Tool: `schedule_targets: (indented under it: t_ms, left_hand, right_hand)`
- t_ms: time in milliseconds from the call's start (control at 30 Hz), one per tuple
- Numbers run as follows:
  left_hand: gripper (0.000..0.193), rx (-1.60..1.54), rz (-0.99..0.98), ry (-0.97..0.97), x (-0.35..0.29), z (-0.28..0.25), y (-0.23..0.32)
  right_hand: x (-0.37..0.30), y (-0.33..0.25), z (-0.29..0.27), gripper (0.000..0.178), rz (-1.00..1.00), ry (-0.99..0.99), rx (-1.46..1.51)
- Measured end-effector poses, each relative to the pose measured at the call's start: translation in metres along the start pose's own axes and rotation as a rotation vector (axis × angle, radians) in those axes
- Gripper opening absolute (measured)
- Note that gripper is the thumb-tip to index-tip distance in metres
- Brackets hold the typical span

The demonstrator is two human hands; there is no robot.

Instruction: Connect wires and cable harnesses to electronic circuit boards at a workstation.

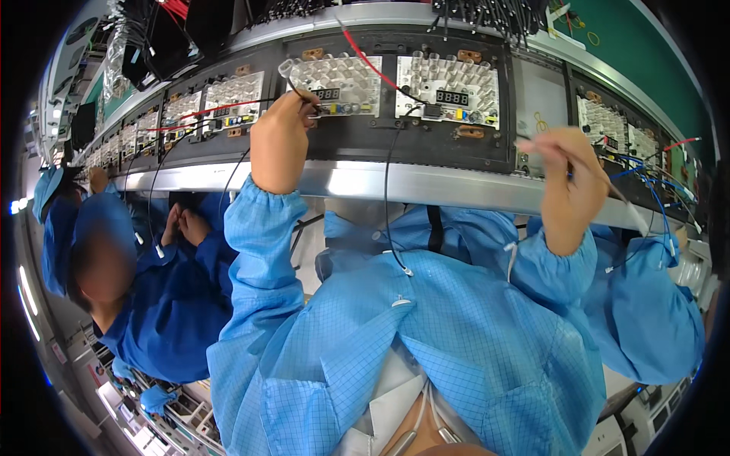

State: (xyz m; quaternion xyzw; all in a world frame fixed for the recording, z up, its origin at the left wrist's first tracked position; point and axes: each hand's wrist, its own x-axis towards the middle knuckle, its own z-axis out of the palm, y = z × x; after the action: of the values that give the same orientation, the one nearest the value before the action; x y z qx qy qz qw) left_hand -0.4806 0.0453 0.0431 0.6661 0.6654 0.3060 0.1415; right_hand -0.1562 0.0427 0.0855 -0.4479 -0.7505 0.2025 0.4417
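Note:
My left hand (280,144) is closed in a pinch at the lower left of a white circuit board (353,85) with clear round parts and a digit display. A black wire (296,85) shows at its fingertips. My right hand (569,178), smeared by motion, is over the metal front rail, right of a second similar board (414,80). Its fingers look closed around a thin wire (631,208), whose blurred pale end trails to the right. From the second board a red wire (365,57) rises and a black wire (390,163) hangs over the rail.
More boards in black fixtures (449,152) line the bench both ways. Bundled black wires (487,21) lie behind. Blue wires (646,171) hang at the right. A person in dark blue (167,319) sits at the left, hands together; a light blue sleeve (646,304) is at the right.

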Motion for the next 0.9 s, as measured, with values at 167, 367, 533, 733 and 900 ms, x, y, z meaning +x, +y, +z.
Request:
schedule_targets:
  t_ms: [167, 367, 533, 733, 900]
  left_hand:
    - [0.021, 0.011, 0.063, -0.026, 0.006, -0.003, 0.001]
    - [0.013, 0.014, 0.055, -0.026, 0.003, -0.005, -0.005]
    - [0.015, 0.079, 0.101, 0.017, -0.002, -0.001, -0.022]
    - [0.013, 0.128, 0.112, -0.012, 0.001, -0.004, -0.001]
    - [0.012, 0.068, 0.262, 0.014, 0.006, 0.002, 0.009]
  right_hand:
    - [0.025, 0.012, 0.030, 0.004, -0.076, -0.004, -0.108]
    - [0.029, 0.015, 0.038, 0.006, -0.103, -0.002, -0.196]
    - [0.025, 0.025, 0.044, 0.009, -0.135, 0.028, -0.181]
    - [0.027, 0.026, 0.039, 0.004, -0.133, 0.018, -0.178]
    - [0.029, 0.023, 0.037, 0.005, -0.199, 0.035, -0.245]
